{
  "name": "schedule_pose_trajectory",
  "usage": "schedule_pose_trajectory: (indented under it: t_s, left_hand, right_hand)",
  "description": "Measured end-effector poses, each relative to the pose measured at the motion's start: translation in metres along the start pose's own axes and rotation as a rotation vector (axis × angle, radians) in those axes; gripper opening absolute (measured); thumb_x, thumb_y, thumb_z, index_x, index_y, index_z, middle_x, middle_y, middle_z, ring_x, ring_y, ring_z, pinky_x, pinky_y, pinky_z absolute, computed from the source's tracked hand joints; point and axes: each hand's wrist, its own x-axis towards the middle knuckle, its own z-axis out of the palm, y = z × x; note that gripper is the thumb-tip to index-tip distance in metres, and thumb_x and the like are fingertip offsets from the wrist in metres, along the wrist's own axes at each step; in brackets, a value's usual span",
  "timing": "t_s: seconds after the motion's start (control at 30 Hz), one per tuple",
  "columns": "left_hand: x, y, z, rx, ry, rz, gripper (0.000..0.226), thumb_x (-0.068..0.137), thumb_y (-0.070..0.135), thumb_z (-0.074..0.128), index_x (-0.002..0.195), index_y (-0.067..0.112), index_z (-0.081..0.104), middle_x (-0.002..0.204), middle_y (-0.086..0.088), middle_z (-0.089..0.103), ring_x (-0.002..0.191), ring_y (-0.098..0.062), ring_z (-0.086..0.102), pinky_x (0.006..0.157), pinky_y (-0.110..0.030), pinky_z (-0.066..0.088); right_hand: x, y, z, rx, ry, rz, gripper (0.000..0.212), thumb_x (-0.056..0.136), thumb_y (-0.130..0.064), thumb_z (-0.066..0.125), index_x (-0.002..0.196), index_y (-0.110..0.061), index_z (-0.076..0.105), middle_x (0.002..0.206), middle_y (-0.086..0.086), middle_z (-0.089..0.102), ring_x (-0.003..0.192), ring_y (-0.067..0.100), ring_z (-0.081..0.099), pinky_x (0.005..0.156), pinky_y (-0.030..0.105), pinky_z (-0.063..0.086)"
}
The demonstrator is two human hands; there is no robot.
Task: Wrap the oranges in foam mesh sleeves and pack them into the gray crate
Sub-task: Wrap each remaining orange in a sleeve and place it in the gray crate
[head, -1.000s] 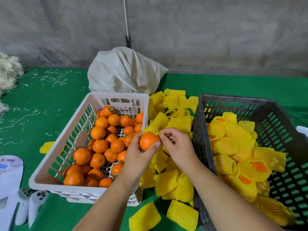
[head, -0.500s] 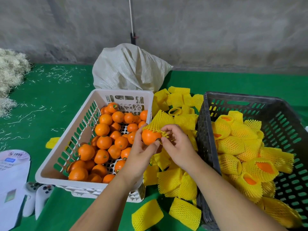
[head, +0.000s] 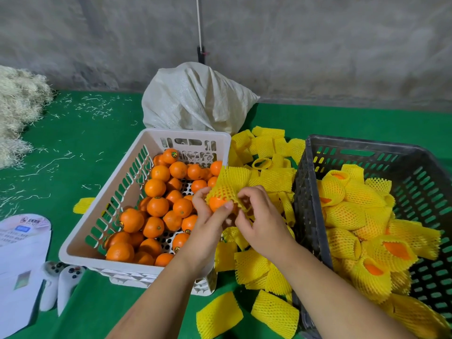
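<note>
My left hand (head: 208,223) grips an orange (head: 216,203) between thumb and fingers, above the gap between the two crates. A yellow foam mesh sleeve (head: 232,183) covers the orange's top half. My right hand (head: 259,221) pinches the sleeve's right edge beside the fruit. The white crate (head: 83,241) on the left holds several bare oranges (head: 156,206). The gray crate (head: 308,216) on the right holds several wrapped oranges (head: 352,214). Loose yellow sleeves (head: 266,148) lie heaped between the crates.
A white woven sack (head: 195,99) stands behind the white crate. A pile of pale shredded straw (head: 17,111) sits at the far left. Two white controllers (head: 61,282) and a white paper (head: 19,265) lie at the near left on the green cloth.
The sleeve has come further down over the orange, now covering its upper half. Both hands stayed together at the same spot while the camera shifted slightly.
</note>
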Motion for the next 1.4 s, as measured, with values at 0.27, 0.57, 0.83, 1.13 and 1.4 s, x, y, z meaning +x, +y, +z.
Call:
schedule_pose_trajectory:
  t_s: [0.27,0.57,0.83,1.13,1.4]
  left_hand:
    - [0.0,0.001,0.006,0.136,0.029,0.097,0.062,0.09,0.048,0.082,0.145,0.047,0.052,0.115,-0.006,0.072,0.085,-0.023,0.063,0.065,-0.037,0.056]
    - [0.014,-0.003,0.024,0.201,0.167,0.192,0.022,0.089,0.038,0.075,0.11,0.035,0.067,0.092,0.002,0.072,0.079,-0.01,0.065,0.068,-0.023,0.054]
    - [-0.001,-0.007,0.04,0.03,0.057,0.162,0.054,0.097,0.039,0.065,0.144,0.023,0.044,0.133,0.004,0.068,0.125,-0.015,0.065,0.098,-0.025,0.054]
    - [0.016,-0.004,0.025,-0.126,0.222,0.122,0.048,0.084,0.034,0.08,0.127,0.045,0.061,0.108,0.005,0.074,0.098,-0.015,0.071,0.083,-0.029,0.058]
    - [0.017,-0.006,0.017,-0.186,0.023,0.083,0.071,0.091,0.014,0.081,0.15,0.036,0.048,0.148,-0.015,0.058,0.132,-0.038,0.061,0.108,-0.052,0.053]
  right_hand:
    - [0.005,0.005,-0.005,0.028,0.15,0.064,0.03,0.092,0.0,0.06,0.119,-0.013,0.062,0.116,-0.001,0.052,0.104,0.007,0.053,0.082,0.029,0.052]
    - [0.005,-0.004,-0.015,-0.11,0.224,-0.164,0.017,0.09,-0.004,0.059,0.103,-0.003,0.07,0.104,0.008,0.059,0.095,0.018,0.061,0.077,0.029,0.055]
    - [0.001,-0.003,-0.011,0.098,0.144,0.112,0.047,0.099,-0.029,0.043,0.143,-0.016,0.052,0.121,-0.006,0.039,0.111,-0.002,0.049,0.084,0.008,0.043]
    - [0.007,0.0,-0.012,-0.068,0.198,-0.115,0.029,0.098,-0.004,0.056,0.123,-0.005,0.07,0.112,0.003,0.053,0.099,0.01,0.057,0.083,0.017,0.05]
    - [0.001,0.0,-0.002,0.031,0.14,0.087,0.05,0.095,-0.008,0.067,0.143,-0.016,0.055,0.125,-0.002,0.043,0.11,-0.011,0.046,0.086,0.009,0.046]
